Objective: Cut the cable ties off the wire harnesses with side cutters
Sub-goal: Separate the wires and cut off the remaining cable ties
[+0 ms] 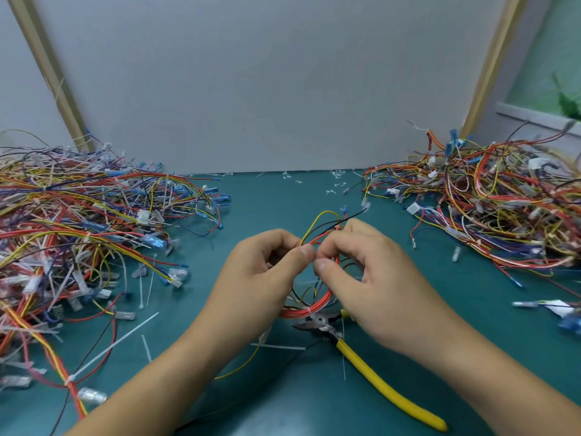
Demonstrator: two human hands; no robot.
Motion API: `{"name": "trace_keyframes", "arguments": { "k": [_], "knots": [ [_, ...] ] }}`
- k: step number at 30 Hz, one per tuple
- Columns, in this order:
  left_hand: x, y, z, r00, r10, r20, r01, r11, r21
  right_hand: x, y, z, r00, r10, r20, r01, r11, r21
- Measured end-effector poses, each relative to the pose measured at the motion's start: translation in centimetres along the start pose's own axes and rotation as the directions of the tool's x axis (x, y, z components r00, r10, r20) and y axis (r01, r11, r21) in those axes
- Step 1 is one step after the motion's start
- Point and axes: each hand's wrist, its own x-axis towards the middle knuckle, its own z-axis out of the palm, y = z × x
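A small wire harness [317, 302] of red, yellow and black wires hangs looped between both hands over the green mat. My left hand [261, 278] pinches its wires between thumb and fingers at the top of the loop. My right hand [367, 278] pinches the same wires right beside it, thumb tips almost touching. A white cable tie [309, 309] wraps the red wires at the loop's bottom. Yellow-handled side cutters [386, 385] lie on the mat under my right wrist, held by neither hand, their jaws [314, 324] just below the loop.
A large tangle of harnesses [78, 234] fills the left side and another pile [490, 209] the right. Cut white ties [116, 344] and small clippings [336, 184] litter the green mat [270, 202]. A grey board stands behind.
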Motion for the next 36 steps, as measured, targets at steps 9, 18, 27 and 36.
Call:
{"name": "trace_keyframes", "arguments": {
  "k": [9,18,27,36],
  "knots": [
    [0.5,-0.2,-0.7,1.000,0.001,-0.031,-0.003,0.998,-0.065,0.8,0.8,0.4,0.998,-0.052,0.038,0.048,0.995,0.089],
    [0.7,1.5,-1.5,0.991,-0.014,-0.133,-0.031,0.943,-0.331,2.1,2.1,0.2,0.969,0.153,-0.193,-0.054,0.897,0.438],
    [1.5,4.5,-1.5,0.997,0.012,-0.071,-0.040,0.913,-0.406,4.6,-0.6,-2.2,0.975,0.197,0.101,-0.207,0.646,0.735],
    [1.5,2.0,-1.2,0.997,-0.073,0.013,0.069,0.865,-0.497,6.1,-0.1,-2.2,0.987,0.148,0.070,-0.148,0.631,0.762]
  ]
}}
